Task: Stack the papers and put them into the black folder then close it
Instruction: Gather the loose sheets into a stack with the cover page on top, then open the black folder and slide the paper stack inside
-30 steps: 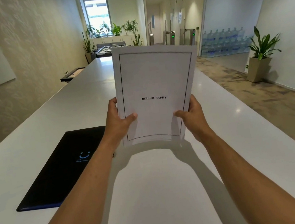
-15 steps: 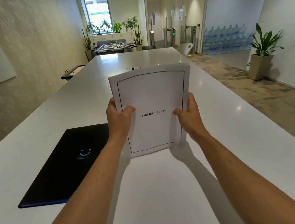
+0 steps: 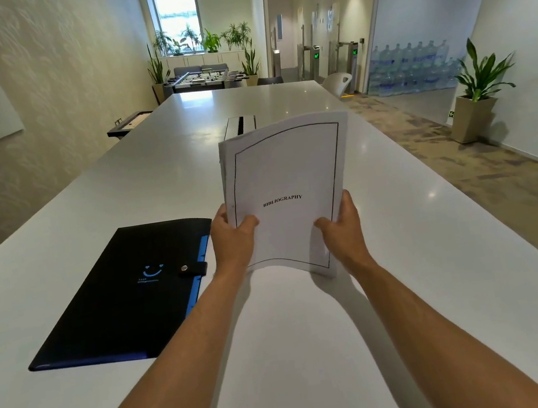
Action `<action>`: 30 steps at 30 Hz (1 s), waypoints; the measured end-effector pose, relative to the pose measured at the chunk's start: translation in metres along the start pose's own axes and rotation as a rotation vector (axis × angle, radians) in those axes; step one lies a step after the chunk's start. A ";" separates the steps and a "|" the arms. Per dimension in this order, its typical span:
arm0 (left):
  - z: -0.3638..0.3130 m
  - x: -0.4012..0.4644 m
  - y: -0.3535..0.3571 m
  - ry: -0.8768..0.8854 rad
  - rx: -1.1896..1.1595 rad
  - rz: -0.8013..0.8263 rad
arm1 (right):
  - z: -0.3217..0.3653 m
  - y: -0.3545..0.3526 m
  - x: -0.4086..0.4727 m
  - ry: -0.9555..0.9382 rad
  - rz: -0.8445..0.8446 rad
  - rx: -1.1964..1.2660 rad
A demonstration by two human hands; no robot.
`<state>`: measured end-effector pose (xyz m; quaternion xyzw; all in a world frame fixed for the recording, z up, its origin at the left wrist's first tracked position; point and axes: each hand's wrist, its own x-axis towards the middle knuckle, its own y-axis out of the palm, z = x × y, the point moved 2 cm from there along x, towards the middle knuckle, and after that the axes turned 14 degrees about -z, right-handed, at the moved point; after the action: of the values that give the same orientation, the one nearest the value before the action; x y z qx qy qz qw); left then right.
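The papers [image 3: 286, 180] are standing nearly upright above the white table [image 3: 423, 251], long axis vertical, printed face toward the camera. The left hand [image 3: 233, 241] is gripping their lower left edge and the right hand [image 3: 344, 231] is gripping their lower right edge, thumbs on the front. The black folder [image 3: 124, 293] is lying shut, just left of the left hand.

One black folder [image 3: 124, 293], two hands, perhaps several papers [image 3: 286, 180].
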<state>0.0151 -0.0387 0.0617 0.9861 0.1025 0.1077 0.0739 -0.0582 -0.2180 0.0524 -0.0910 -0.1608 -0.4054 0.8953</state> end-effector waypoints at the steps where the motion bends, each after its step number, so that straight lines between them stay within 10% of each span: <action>1: -0.003 0.002 0.001 0.006 -0.009 -0.011 | 0.002 0.000 0.002 -0.002 -0.011 0.010; 20: 0.013 0.010 -0.008 -0.123 -0.060 0.012 | -0.021 -0.008 0.003 0.050 0.067 -0.013; 30: 0.023 0.059 -0.065 0.171 0.675 0.089 | -0.029 -0.010 0.006 0.319 0.066 0.039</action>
<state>0.0646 0.0342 0.0405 0.9459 0.0949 0.1530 -0.2698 -0.0556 -0.2370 0.0283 -0.0135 -0.0215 -0.3821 0.9238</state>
